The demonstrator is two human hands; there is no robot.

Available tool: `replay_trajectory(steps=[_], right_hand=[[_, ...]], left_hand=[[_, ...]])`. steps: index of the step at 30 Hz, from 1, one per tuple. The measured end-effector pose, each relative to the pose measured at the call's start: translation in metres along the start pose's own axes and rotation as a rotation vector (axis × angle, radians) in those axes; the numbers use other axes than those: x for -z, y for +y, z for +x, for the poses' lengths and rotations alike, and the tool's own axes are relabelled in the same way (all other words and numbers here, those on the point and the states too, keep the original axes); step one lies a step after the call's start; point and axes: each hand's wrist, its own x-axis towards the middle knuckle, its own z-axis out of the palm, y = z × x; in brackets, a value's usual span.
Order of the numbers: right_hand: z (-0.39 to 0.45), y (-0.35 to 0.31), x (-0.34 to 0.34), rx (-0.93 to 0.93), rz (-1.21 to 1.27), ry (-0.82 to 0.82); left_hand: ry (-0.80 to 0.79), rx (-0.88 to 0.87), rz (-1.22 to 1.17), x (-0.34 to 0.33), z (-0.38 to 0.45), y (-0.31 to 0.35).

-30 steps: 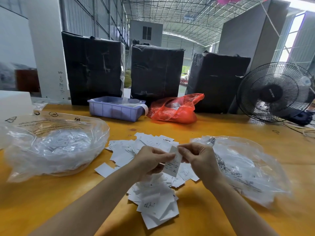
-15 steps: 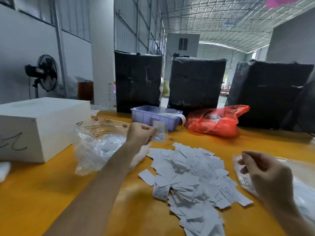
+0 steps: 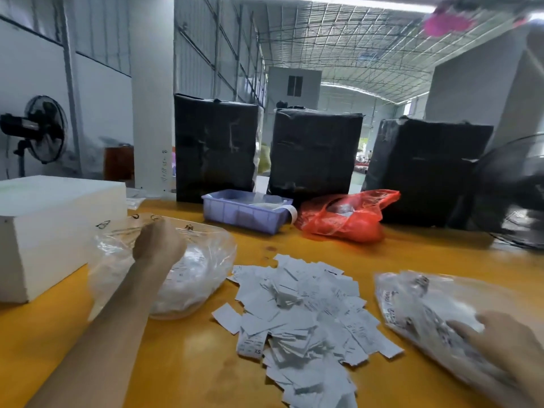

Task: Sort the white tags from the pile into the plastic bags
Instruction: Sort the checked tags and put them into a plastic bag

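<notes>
Left hand [image 3: 159,245], half a second ago raised with one tag pinched in front of the blue tray [image 3: 245,213], now lowered onto the mouth of the left plastic bag [image 3: 188,278], left of frame centre. Fingers curled, seen from the back; cannot tell whether the tag is still pinched or already dropped. Right hand [image 3: 509,348], previously lifted and loosely curled, now at lower right, fingers fairly straight and resting on the right plastic bag [image 3: 418,307]. Pile of white tags [image 3: 300,313] at lower centre on the yellow table [image 3: 412,254], between both bags. Judgement: one tag being deposited; most of the pile unsorted.
</notes>
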Motion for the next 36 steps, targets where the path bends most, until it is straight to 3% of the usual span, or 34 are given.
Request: replay_trajectory(steps=[2,10,12,14,17,21,25,29,33,36], right_hand=[[-0.020,-0.014,0.024,0.104,0.044,0.014],[-0.033,-0.013,0.036,0.006,0.482,0.190],[-0.030,-0.010,0.044,-0.047,0.786,0.270],[-0.032,-0.016,0.059,-0.126,1.262,0.263],[-0.047,-0.036,0.077,-0.078,1.767,-0.054],[-0.082,-0.084,0.071,0.187,1.681,-0.371],[-0.108,-0.116,0.050,0.335,1.555,-0.430],[-0.112,-0.120,0.042,0.333,1.450,-0.405],[-0.112,-0.119,0.040,0.343,1.413,-0.395],[-0.100,-0.110,0.048,0.404,1.348,-0.188]], left_hand=[[0.007,-0.054,-0.005,-0.005,0.004,0.008],[-0.120,-0.443,-0.253,-0.034,-0.053,0.077],[-0.194,-0.539,-0.292,-0.047,-0.071,0.086],[-0.292,-0.613,-0.368,-0.058,-0.088,0.093],[-0.500,-0.640,-0.590,-0.063,-0.115,0.105],[-0.969,-0.446,-0.883,-0.058,-0.136,0.116],[-1.211,-0.403,-0.975,-0.057,-0.136,0.113],[-1.120,-0.202,-1.141,-0.061,-0.132,0.108],[-1.057,-0.101,-1.140,-0.064,-0.132,0.108],[-0.992,-0.033,-1.142,-0.067,-0.129,0.108]])
